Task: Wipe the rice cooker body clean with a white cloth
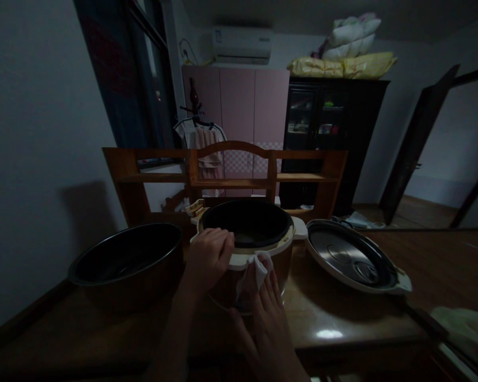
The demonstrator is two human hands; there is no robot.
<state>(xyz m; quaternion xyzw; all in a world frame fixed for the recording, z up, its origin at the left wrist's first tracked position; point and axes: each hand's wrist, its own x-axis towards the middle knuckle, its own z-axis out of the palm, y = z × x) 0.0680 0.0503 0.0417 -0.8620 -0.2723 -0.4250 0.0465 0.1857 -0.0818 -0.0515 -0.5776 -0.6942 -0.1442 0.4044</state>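
Observation:
A rice cooker body (pixel 269 262) with a pale rim and a dark interior stands before me on the wooden table. My left hand (pixel 211 254) grips its near-left rim, fingers curled over the edge. A white cloth (pixel 258 270) lies against the cooker's front, just below the rim. Pressing that cloth on the front wall is my right hand (pixel 266 313), its fingers fairly straight. To the left sits a black inner pot (pixel 131 254), apart from the cooker. The cooker's round lid (pixel 342 254) rests on the right, its metal inner side facing up.
A wooden shelf rack (pixel 231 183) stands behind the cooker. The glossy tabletop (pixel 318 313) ends at a near edge. At the far right lies a pale green cloth (pixel 466 323). Pink wardrobe doors (pixel 239 106) and a dark cabinet (pixel 334 138) are farther back.

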